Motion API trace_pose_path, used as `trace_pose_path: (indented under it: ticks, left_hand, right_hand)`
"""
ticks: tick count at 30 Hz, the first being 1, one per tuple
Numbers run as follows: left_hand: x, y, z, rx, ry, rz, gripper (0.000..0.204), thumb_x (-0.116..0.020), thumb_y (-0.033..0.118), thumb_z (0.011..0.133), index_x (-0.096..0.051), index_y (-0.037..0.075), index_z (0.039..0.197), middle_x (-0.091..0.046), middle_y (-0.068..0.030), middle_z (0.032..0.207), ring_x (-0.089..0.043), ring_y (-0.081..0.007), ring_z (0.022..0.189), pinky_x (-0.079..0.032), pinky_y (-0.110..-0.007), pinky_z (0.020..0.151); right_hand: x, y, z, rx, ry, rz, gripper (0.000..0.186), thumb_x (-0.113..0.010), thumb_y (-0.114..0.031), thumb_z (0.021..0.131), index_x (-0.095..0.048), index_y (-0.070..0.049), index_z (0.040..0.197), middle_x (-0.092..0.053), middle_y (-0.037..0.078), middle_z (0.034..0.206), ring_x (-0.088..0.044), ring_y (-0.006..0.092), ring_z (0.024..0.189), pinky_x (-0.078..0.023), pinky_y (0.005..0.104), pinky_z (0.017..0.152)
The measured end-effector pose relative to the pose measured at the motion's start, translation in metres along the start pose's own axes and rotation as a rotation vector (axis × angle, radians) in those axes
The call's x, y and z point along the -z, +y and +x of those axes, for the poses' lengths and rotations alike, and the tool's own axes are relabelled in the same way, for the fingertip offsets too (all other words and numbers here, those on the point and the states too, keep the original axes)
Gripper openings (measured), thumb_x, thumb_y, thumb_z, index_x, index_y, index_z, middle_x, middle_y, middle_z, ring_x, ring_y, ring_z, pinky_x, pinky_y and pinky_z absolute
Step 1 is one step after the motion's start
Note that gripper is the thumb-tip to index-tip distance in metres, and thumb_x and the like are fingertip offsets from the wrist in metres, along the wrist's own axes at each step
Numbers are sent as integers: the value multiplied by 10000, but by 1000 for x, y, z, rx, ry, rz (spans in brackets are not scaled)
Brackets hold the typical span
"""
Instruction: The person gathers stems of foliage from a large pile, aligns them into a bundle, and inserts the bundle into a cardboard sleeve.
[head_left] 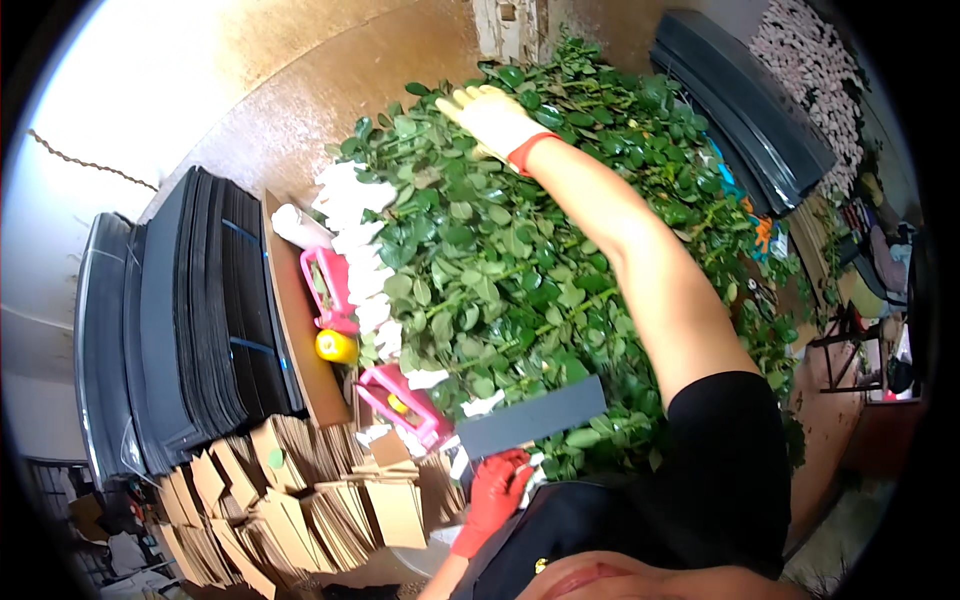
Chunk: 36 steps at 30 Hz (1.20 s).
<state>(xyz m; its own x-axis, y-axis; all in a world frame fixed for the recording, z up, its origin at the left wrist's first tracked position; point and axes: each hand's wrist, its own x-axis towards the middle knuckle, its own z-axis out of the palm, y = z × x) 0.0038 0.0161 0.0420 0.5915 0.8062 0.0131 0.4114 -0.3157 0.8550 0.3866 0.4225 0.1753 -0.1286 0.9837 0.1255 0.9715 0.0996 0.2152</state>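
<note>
My right hand (490,118), in a pale yellow glove with a red cuff, reaches across to the far side of a large heap of leafy green stems (500,230). Its fingers are spread over the leaves at the far edge, and nothing shows in them. Close to my body is my left hand (495,490), in a red glove, beside the lower edge of a dark grey flat strip (535,415). Its fingers are curled; what they hold, if anything, is hidden. White bundled pieces (355,225) line the left side of the stems, too blurred to name.
Left of the heap lie two pink plastic holders (328,285) (405,405) and a yellow roll (336,346). Beyond them stand stacked black sheets (200,310) and folded brown cardboard pieces (310,500). More dark panels (745,105) and orange-and-blue gloves (762,235) are at the right.
</note>
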Motion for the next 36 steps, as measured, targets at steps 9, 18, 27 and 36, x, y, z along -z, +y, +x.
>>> trace_pose_path:
  ticks: [9, 18, 27, 36]
  left_hand:
    - [-11, -12, -11, 113, 5, -203, 228, -832, 77, 845, -779, 71, 1066, -750, -91, 1101, -678, -300, 1046, -512, -396, 909]
    - [-8, -10, -1, -31, 55, -25, 222, -824, 103, 863, -784, 86, 1081, -737, -81, 1130, -684, -305, 1040, -520, -398, 909]
    - [-6, -4, -6, -20, 99, -36, 192, -820, 85, 857, -741, 72, 1032, -750, -99, 1111, -695, -307, 1016, -538, -407, 878]
    - [-7, -4, -6, -38, 62, -4, 197, -814, 103, 879, -746, 68, 1060, -745, -104, 1126, -683, -309, 1031, -537, -399, 886]
  right_hand:
    - [-69, 5, 64, -46, -340, 156, 552, -715, -22, 865, -647, -124, 1403, -698, 186, 1299, -677, 350, 1212, -561, 460, 1000]
    - [-16, -8, -14, -102, -84, 59, 261, -621, -60, 952, -745, -63, 1182, -734, 167, 1165, -737, 375, 1092, -611, 530, 890]
    - [93, -34, -111, 6, 446, -169, 448, -585, -147, 944, -612, -121, 1390, -628, 178, 1398, -712, 280, 1006, -596, 442, 815]
    - [18, -112, -271, 23, -246, 248, 453, -647, -196, 960, -554, -57, 1381, -635, 204, 1259, -712, 364, 973, -612, 458, 775]
